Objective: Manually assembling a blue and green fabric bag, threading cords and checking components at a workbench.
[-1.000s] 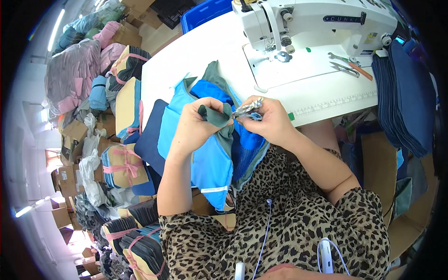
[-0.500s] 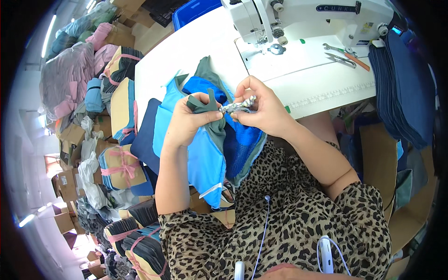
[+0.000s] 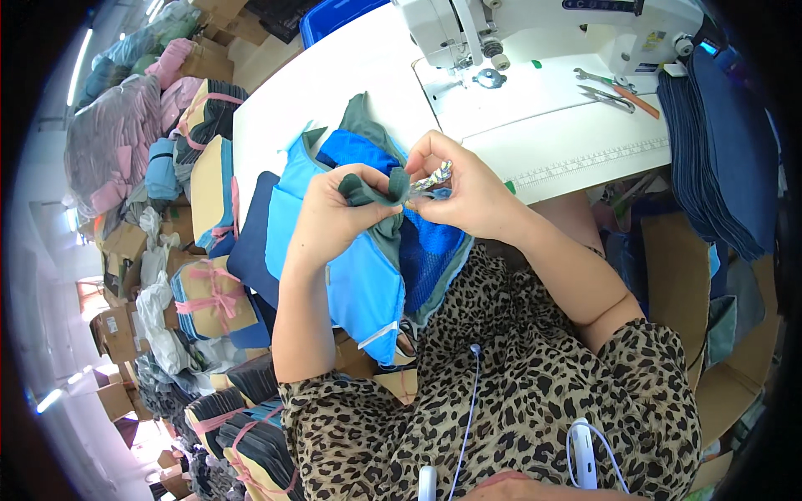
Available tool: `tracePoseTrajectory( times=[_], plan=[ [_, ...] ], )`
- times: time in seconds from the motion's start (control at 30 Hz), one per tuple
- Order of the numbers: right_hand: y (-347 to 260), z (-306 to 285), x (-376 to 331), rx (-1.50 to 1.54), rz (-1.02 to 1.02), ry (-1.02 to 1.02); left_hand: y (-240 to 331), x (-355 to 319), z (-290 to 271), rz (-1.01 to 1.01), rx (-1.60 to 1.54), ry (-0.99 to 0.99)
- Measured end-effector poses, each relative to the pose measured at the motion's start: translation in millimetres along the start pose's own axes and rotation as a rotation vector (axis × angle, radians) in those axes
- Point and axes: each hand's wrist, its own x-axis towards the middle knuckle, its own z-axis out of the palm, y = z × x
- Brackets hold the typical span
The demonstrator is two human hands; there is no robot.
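Between thumb and fingers, my left hand [image 3: 338, 204] pinches a dark grey-green fabric strip [image 3: 368, 190], whose end curls up above the fingers. My right hand [image 3: 468, 188] is closed on a small piece with a braided, multicoloured wrap [image 3: 436, 175]; its kind I cannot make out. The tip of that piece meets the strip at my left fingertips. Below my hands hangs a sewn item of bright blue fabric [image 3: 355, 284], with blue mesh [image 3: 426, 255] and grey-green edging. It drapes from the table edge toward my lap.
A white sewing machine [image 3: 551, 33] stands on the white table [image 3: 276, 108]. Scissors [image 3: 608, 98], a wrench [image 3: 597, 77] and an orange-handled tool [image 3: 637, 102] lie near it. Dark blue fabric pieces [image 3: 718, 159] are stacked at the right. Tied fabric bundles [image 3: 217, 296] fill the left.
The grey-green strip has turned, its end now folded up beside my left fingertips. The braided piece has tilted more upright in my right hand. The view has shifted slightly.
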Motion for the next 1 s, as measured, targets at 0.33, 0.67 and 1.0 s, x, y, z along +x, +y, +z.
tracePoseTrajectory(
  times=[0.33, 0.67, 1.0],
  plan=[
    [0, -7, 0, 0.017, 0.014, -0.109, -2, 2, -2, -0.076, -0.028, -0.047],
    [1, -10, 2, 0.048, 0.055, -0.138, -10, 9, -7, -0.059, -0.097, -0.149],
    [15, -6, 1, 0.29, 0.021, -0.016, -14, 7, 0, -0.05, -0.194, -0.043]
  ],
)
